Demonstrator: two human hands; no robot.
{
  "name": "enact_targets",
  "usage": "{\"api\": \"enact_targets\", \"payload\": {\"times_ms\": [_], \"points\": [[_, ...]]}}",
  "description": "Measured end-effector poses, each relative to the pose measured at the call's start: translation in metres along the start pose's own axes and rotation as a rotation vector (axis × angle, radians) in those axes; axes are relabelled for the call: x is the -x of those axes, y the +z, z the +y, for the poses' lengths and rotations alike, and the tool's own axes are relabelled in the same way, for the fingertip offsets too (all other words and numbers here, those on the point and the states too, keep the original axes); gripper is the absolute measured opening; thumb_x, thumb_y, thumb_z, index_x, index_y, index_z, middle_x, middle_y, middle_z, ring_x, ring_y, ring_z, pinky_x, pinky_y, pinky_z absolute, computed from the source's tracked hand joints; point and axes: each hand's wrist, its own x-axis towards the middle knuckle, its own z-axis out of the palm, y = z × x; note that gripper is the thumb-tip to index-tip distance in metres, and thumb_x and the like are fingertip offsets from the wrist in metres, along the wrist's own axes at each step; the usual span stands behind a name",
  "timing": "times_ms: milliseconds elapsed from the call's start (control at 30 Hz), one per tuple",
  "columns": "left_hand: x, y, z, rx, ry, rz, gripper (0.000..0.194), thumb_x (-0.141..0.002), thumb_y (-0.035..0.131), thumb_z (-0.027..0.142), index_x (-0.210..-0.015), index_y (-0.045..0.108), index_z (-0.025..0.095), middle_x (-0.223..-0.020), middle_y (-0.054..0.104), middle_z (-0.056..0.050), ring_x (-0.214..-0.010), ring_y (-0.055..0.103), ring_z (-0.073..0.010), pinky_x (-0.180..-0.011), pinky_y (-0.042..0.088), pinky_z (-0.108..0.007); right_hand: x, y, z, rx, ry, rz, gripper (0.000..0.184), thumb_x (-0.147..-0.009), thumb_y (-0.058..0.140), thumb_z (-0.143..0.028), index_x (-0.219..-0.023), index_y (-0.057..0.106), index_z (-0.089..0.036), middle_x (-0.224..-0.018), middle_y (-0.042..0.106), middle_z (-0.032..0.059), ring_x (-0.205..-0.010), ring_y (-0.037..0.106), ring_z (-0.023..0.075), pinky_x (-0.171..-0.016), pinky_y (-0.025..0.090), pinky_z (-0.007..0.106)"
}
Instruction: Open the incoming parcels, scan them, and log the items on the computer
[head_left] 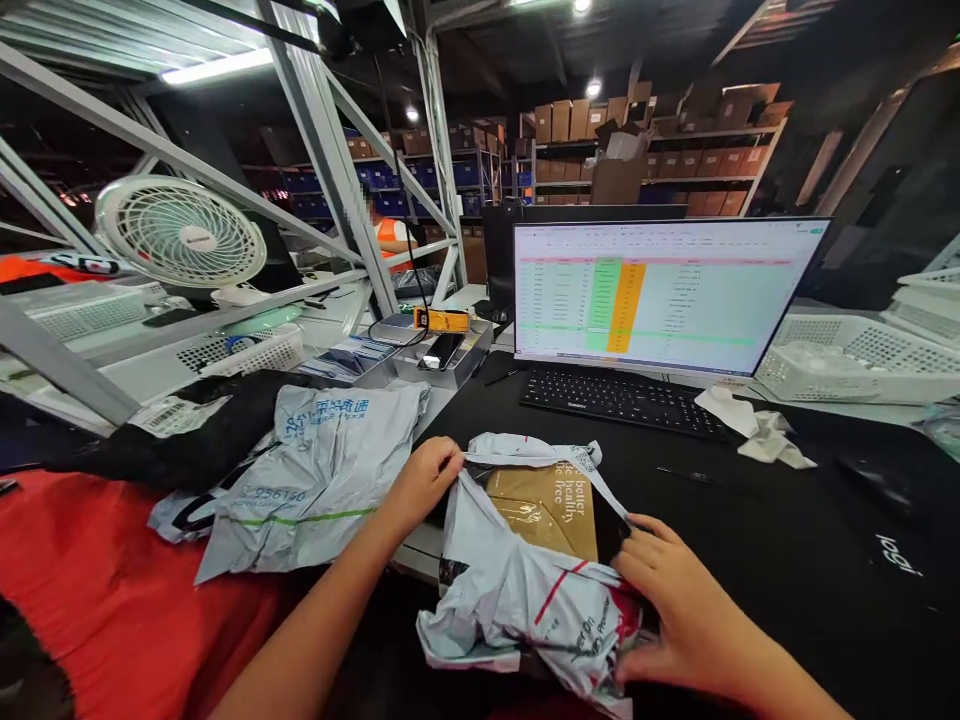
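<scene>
A torn white plastic mailer bag lies at the front edge of the desk. Through its wide tear shows a brown package with pale printed lettering. My left hand is closed in a pinch on the bag's torn upper strip, at the package's far left corner. On the right side, my right hand grips the bag's edge, fingers curled over it and thumb low near the red print. The strip stretches between both hands across the package's far end. The package's lower part is hidden under the plastic.
Left of my hands lies another grey-white mailer bag, beside a black wrapped parcel. A monitor and keyboard stand behind. Crumpled white paper and a mouse lie right. Farther back are a fan and a person in orange.
</scene>
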Motion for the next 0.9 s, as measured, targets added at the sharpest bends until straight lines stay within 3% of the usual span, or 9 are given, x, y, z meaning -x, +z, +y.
{"api": "enact_targets", "payload": {"times_ms": [67, 133, 200, 300, 367, 500, 700, 833, 900], "points": [[0.013, -0.003, 0.03, -0.089, 0.183, -0.048, 0.05, -0.089, 0.053, 0.067, -0.105, 0.063, 0.021, -0.105, 0.069, -0.01, -0.099, 0.06, -0.0252, -0.097, 0.044, -0.041, -0.006, 0.005, -0.02, 0.037, -0.02, 0.073, 0.057, -0.06, 0.08, -0.068, -0.086, 0.051, -0.025, -0.076, 0.056, -0.0029, -0.069, 0.054, 0.0189, -0.106, 0.037, 0.054], [0.033, -0.005, 0.064, -0.171, 0.478, -0.219, 0.073, -0.085, 0.048, 0.079, -0.13, 0.056, 0.022, -0.122, 0.067, -0.014, -0.114, 0.059, -0.0283, -0.105, 0.041, -0.044, -0.009, 0.011, -0.035, 0.098, -0.068, 0.178, 0.045, -0.072, 0.072, -0.062, -0.086, 0.051, -0.025, -0.074, 0.057, -0.0026, -0.068, 0.053, 0.0187, -0.105, 0.037, 0.051], [0.054, -0.002, 0.09, -0.224, 0.676, -0.41, 0.079, -0.078, 0.047, 0.086, -0.124, 0.059, 0.023, -0.118, 0.069, -0.014, -0.111, 0.062, -0.029, -0.105, 0.043, -0.044, -0.007, 0.021, -0.044, 0.169, -0.132, 0.291, 0.025, -0.086, 0.059, -0.046, -0.08, 0.047, -0.025, -0.069, 0.054, -0.0028, -0.065, 0.049, 0.017, -0.098, 0.04, 0.045], [0.078, 0.009, 0.099, -0.351, 0.746, -0.413, 0.071, -0.078, 0.045, 0.088, -0.092, 0.063, 0.02, -0.081, 0.068, -0.007, -0.072, 0.061, -0.0219, -0.069, 0.047, -0.035, 0.0, 0.037, -0.05, 0.208, -0.216, 0.366, 0.02, -0.091, 0.045, -0.018, -0.072, 0.042, -0.023, -0.061, 0.049, -0.0035, -0.059, 0.042, 0.014, -0.083, 0.04, 0.035], [0.084, 0.015, 0.089, -0.449, 0.824, -0.327, 0.062, -0.086, 0.043, 0.081, -0.074, 0.056, 0.022, -0.062, 0.059, -0.002, -0.054, 0.05, -0.0171, -0.052, 0.033, -0.033, 0.005, 0.046, -0.05, 0.218, -0.244, 0.381, 0.027, -0.092, 0.041, -0.012, -0.067, 0.041, -0.022, -0.058, 0.045, -0.0034, -0.058, 0.038, 0.0131, -0.079, 0.038, 0.033], [0.085, 0.0, 0.057, -0.544, 0.973, -0.227, 0.054, -0.096, 0.047, 0.063, -0.06, 0.047, 0.023, -0.051, 0.049, 0.001, -0.046, 0.042, -0.0144, -0.05, 0.022, -0.035, 0.02, 0.054, -0.034, 0.314, -0.282, 0.375, 0.038, -0.099, 0.035, -0.011, -0.063, 0.044, -0.02, -0.057, 0.044, -0.0021, -0.059, 0.035, 0.0143, -0.079, 0.036, 0.033], [0.089, -0.034, -0.013, -0.573, 0.761, -0.212, 0.06, -0.095, 0.041, 0.069, -0.058, 0.047, 0.022, -0.05, 0.048, 0.001, -0.047, 0.042, -0.0136, -0.052, 0.022, -0.033, 0.047, 0.046, 0.01, 0.4, -0.302, 0.147, 0.04, -0.103, 0.037, -0.016, -0.065, 0.049, -0.021, -0.06, 0.049, -0.0017, -0.061, 0.04, 0.0153, -0.087, 0.039, 0.033], [0.094, -0.017, -0.041, -0.634, 0.599, -0.228, 0.075, -0.082, 0.024, 0.089, -0.059, 0.05, 0.022, -0.053, 0.052, -0.002, -0.049, 0.044, -0.0151, -0.052, 0.024, -0.032, 0.055, 0.039, 0.017, 0.26, -0.241, 0.008, 0.053, -0.104, 0.033, -0.056, -0.072, 0.056, -0.022, -0.067, 0.056, -0.0003, -0.068, 0.053, 0.0171, -0.093, 0.043, 0.038], [0.101, -0.005, -0.041, -0.63, 0.561, -0.203, 0.082, -0.076, 0.016, 0.094, -0.062, 0.053, 0.022, -0.057, 0.054, -0.003, -0.052, 0.047, -0.0164, -0.054, 0.029, -0.031, 0.059, 0.032, 0.014, 0.113, -0.195, -0.018, 0.061, -0.103, 0.022, -0.063, -0.09, 0.065, -0.021, -0.082, 0.065, 0.0036, -0.081, 0.061, 0.0186, -0.1, 0.044, 0.041]]}}
